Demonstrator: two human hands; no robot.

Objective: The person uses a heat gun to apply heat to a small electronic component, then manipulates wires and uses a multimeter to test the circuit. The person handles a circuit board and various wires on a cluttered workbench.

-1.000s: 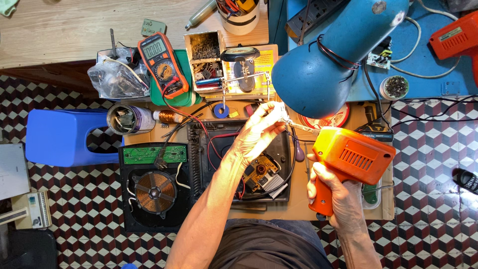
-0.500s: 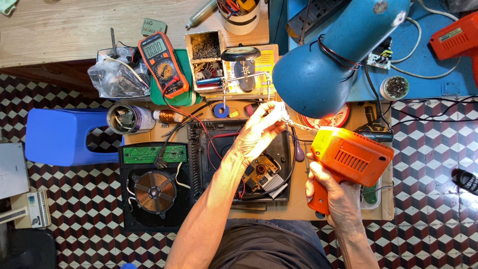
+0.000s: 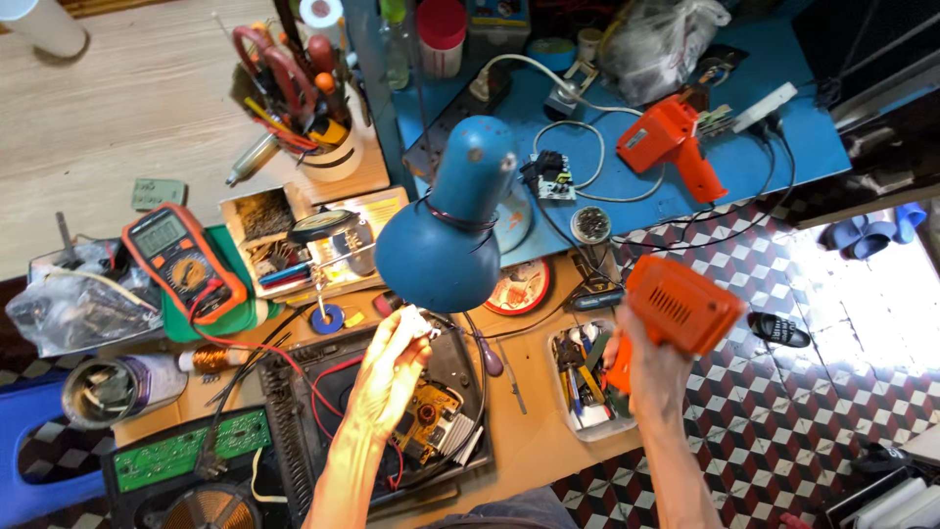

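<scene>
Head view: right hand (image 3: 654, 377) wrapped around orange soldering gun (image 3: 676, 312); left hand (image 3: 390, 370) pinching small white part (image 3: 423, 323) over opened black appliance (image 3: 387, 416), beside clear plastic tray (image 3: 586, 387).

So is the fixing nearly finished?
Not yet. The black case is open, its yellow board and wires bare. The left hand pinches a small white part above it; the right hand holds an orange soldering gun off to the side. The case is unclosed.
</scene>
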